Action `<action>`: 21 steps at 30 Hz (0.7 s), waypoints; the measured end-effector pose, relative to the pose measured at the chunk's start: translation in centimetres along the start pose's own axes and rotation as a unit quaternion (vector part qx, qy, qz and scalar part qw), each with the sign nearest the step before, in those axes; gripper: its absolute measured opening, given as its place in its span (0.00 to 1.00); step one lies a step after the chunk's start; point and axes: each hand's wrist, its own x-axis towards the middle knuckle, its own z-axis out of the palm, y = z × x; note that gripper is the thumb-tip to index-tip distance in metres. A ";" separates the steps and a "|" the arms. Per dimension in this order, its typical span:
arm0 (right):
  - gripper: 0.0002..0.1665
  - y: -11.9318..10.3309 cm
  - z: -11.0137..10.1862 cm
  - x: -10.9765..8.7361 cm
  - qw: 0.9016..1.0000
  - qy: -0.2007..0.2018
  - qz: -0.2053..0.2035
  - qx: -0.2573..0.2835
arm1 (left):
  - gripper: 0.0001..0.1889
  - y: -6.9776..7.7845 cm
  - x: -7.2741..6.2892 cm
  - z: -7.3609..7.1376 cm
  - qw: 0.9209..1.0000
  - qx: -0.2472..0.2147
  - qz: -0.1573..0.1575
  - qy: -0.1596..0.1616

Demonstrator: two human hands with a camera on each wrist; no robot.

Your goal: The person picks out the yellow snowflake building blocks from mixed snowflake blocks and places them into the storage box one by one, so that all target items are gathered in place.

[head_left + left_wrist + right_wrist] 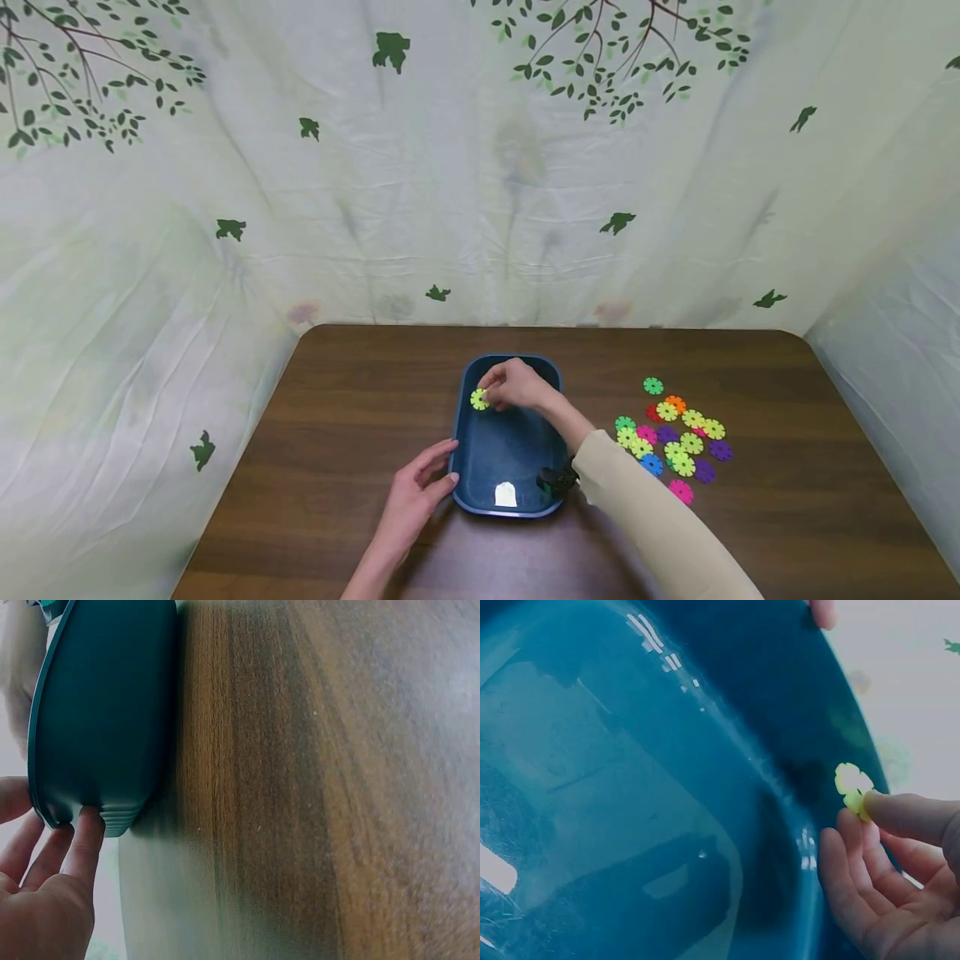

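Observation:
My right hand (517,385) is over the far left part of a blue tray (501,454). Between thumb and fingertips it pinches a yellow-green notched plastic disc (479,399). In the right wrist view that disc (853,787) appears near the tray's inner wall, beside the right hand (900,862). At the tray's left side, my left hand (420,492) holds the rim. The left wrist view shows this hand (52,900) with fingers against the tray's outer wall (105,712) and the thumb by the rim.
A loose group of notched discs in several colours lies right of the tray, among them a green disc (653,386), a blue disc (651,464) and a pink disc (681,492). The brown wooden table (360,392) meets a leaf-patterned cloth (480,167) behind it.

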 end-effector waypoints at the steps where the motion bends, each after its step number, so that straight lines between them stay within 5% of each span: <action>1: 0.08 0.1 0.1 0.0 1.000 -0.010 0.004 0.000 | 0.22 0.0 0.0 0.0 1.000 -0.001 -0.001 0.000; 10: 0.06 0.2 0.5 -0.2 0.991 -0.131 0.033 -0.023 | 0.22 -0.1 0.1 -0.1 1.000 -0.004 0.002 0.003; 21: 0.05 0.4 1.7 -0.2 0.975 -0.206 0.044 -0.064 | 0.22 -0.1 0.1 0.0 1.000 -0.004 -0.001 0.001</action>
